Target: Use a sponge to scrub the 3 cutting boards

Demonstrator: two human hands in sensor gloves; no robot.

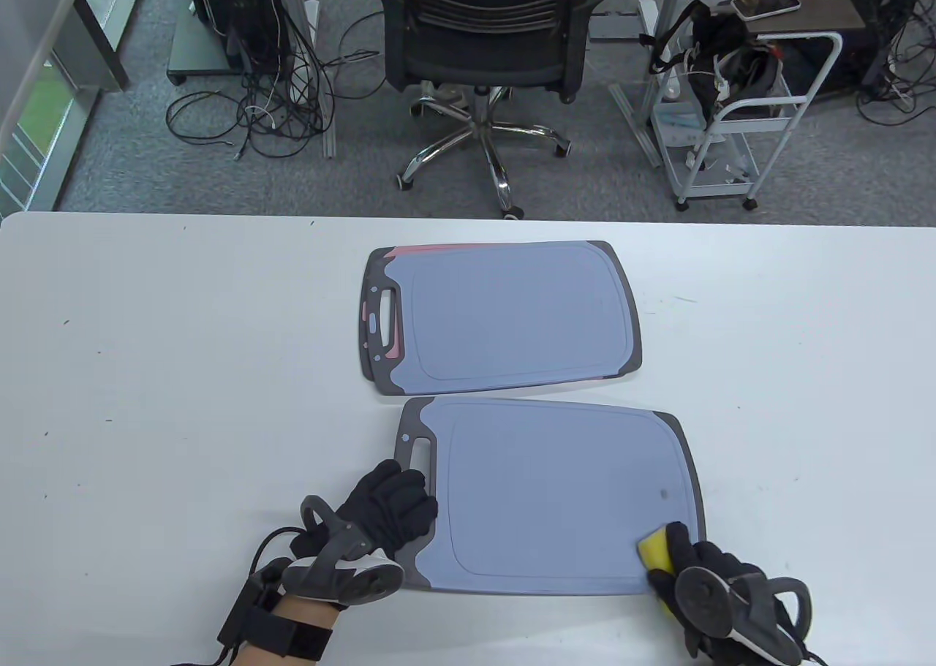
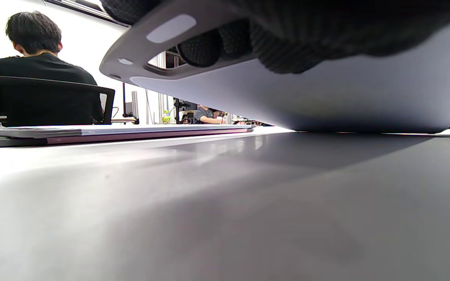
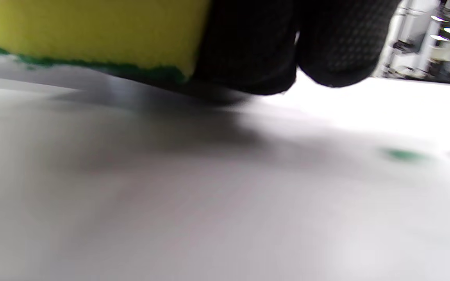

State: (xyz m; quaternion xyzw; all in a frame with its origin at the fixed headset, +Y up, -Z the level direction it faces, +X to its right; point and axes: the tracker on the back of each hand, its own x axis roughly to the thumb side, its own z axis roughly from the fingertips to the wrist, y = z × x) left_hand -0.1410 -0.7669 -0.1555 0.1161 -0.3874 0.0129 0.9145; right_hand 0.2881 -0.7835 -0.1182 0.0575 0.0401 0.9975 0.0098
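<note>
The near blue-grey cutting board [image 1: 556, 498] lies at the table's front. My left hand [image 1: 395, 490] grips its handle end. In the left wrist view that end of the board [image 2: 326, 97] is tilted up off the table, and my fingertips [image 2: 201, 48] show through the handle hole. My right hand [image 1: 684, 556] holds a yellow sponge [image 1: 656, 549] on the board's near right corner. The sponge [image 3: 92, 31] has its green scrub side down, with my fingers [image 3: 326, 39] beside it. Behind, another blue-grey board [image 1: 512, 315] lies stacked on a red one [image 1: 428, 248].
A dark spot [image 1: 664, 493] marks the near board. A green crumb [image 3: 402, 155] lies on the white table [image 1: 146, 403]. Beyond the far edge stand an office chair [image 1: 486, 37], a white cart [image 1: 731, 110] and floor cables. A seated person [image 2: 33, 78] shows in the background.
</note>
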